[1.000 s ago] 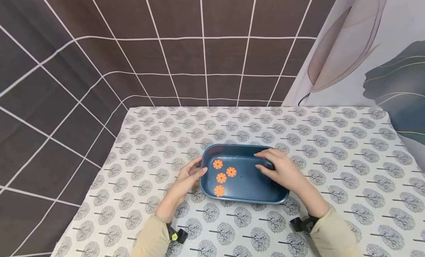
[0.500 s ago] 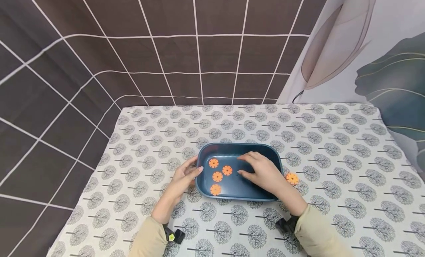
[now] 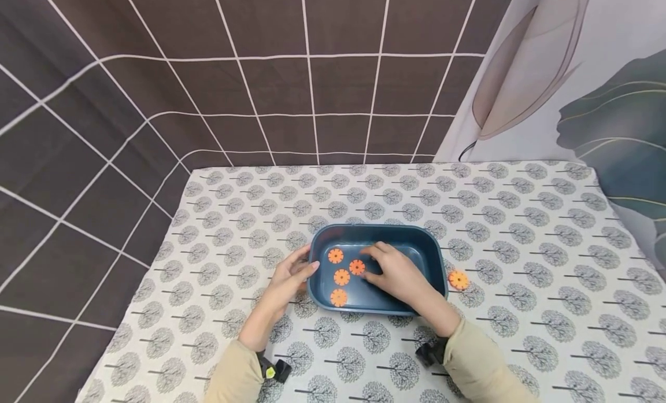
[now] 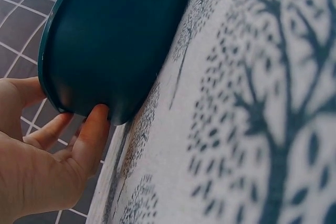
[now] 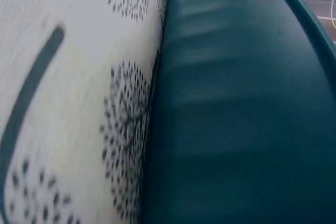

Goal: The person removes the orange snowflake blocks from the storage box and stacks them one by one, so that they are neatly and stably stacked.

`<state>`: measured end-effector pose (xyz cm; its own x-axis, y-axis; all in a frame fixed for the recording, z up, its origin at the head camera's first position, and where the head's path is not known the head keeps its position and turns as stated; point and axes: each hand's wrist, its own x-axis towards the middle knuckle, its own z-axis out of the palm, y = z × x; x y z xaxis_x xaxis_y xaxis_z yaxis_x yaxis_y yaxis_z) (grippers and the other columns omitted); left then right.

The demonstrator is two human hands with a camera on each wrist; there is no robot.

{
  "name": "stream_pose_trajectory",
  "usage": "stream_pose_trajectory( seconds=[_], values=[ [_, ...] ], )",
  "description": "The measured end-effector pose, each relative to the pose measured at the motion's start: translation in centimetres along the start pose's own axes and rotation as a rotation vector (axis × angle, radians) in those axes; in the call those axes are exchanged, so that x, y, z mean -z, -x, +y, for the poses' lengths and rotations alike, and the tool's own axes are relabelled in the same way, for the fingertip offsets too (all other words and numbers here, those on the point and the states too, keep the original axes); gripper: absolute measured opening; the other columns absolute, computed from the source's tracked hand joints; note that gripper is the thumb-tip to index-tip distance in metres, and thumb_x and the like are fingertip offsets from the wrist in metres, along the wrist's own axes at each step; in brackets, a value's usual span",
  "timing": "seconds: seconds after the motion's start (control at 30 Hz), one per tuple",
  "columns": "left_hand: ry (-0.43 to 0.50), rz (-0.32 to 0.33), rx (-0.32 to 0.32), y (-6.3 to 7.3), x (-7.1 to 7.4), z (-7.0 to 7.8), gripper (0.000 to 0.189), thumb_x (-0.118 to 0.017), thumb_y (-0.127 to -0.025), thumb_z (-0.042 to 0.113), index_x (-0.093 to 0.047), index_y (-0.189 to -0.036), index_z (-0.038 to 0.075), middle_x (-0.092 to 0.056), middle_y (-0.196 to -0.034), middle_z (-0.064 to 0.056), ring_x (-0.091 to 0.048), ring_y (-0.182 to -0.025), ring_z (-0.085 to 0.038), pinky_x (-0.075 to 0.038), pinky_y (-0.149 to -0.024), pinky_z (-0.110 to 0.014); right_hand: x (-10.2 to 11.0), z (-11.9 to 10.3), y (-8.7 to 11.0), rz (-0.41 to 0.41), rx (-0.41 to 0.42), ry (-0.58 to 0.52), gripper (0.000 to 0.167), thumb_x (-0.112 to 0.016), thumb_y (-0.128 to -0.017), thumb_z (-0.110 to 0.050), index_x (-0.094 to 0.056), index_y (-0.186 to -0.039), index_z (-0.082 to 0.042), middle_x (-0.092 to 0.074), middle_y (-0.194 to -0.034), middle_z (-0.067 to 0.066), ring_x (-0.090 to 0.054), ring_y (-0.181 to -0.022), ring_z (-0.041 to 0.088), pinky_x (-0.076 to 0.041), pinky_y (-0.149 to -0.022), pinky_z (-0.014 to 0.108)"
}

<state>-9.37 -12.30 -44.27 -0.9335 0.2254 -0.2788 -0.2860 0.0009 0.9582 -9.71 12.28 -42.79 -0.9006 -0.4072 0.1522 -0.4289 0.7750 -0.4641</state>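
A dark blue plastic basin (image 3: 406, 235) stands on the table, its left end held by my left hand (image 3: 285, 283), thumb on the rim and fingers along the outside. The left wrist view shows that hand's fingers against the basin's outer wall (image 4: 105, 40). Several orange notched discs lie flat in the basin's left half. My right hand (image 3: 398, 274) reaches inside, thumb and fingers apart beside the rightmost orange disc (image 3: 356, 267) of these. The right wrist view has only the basin's outer side (image 5: 236, 103) and cloth, with no hand visible.
Another orange disc (image 3: 458, 280) lies on the cloth just right of the basin. A tree-patterned cloth (image 3: 520, 229) covers the table. Dark grid-patterned curtain (image 3: 343, 85) hangs behind and left, a pale leaf-print curtain (image 3: 614, 73) at right.
My right hand has moved left from the basin's right end to the rightmost disc inside. The disc outside on the right has come into view. My left hand keeps its hold.
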Motion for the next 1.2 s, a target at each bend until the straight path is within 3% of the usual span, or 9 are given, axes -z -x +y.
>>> stream_pose_trajectory(
  seconds=[0.4,0.93,1.2],
  values=[
    [-0.007,-0.001,0.002,-0.1,0.1,0.0,0.056,-0.065,-0.087,0.018,-0.043,-0.139,0.015,-0.047,-0.135,-0.010,-0.055,-0.113,-0.027,-0.056,-0.083,-0.036,-1.0,-1.6,-1.3,-0.004,-0.124,0.098,0.040,-0.077,-0.077,-0.025,-0.066,-0.112,-0.008,-0.064,-0.105,0.008,-0.060,-0.098,0.027,-0.053,-0.083,0.045],
    [-0.005,0.001,0.006,0.0,-0.1,0.1,0.057,-0.064,-0.087,0.018,-0.042,-0.139,0.015,-0.046,-0.135,-0.012,-0.053,-0.116,-0.030,-0.056,-0.083,-0.036,-1.8,-1.5,-1.4,-0.078,-0.204,-0.004,0.037,-0.076,-0.078,-0.023,-0.065,-0.109,-0.007,-0.056,-0.103,0.008,-0.056,-0.099,0.029,-0.052,-0.082,0.043],
    [-0.007,-0.008,0.013,-0.1,0.1,0.0,0.058,-0.065,-0.087,0.019,-0.041,-0.140,0.015,-0.045,-0.136,-0.011,-0.052,-0.117,-0.030,-0.055,-0.084,-0.037,-1.8,-1.5,-1.5,-0.082,-0.204,-0.040,0.031,-0.076,-0.076,-0.019,-0.062,-0.097,-0.002,-0.052,-0.094,0.009,-0.051,-0.089,0.029,-0.049,-0.080,0.042]
  ],
)
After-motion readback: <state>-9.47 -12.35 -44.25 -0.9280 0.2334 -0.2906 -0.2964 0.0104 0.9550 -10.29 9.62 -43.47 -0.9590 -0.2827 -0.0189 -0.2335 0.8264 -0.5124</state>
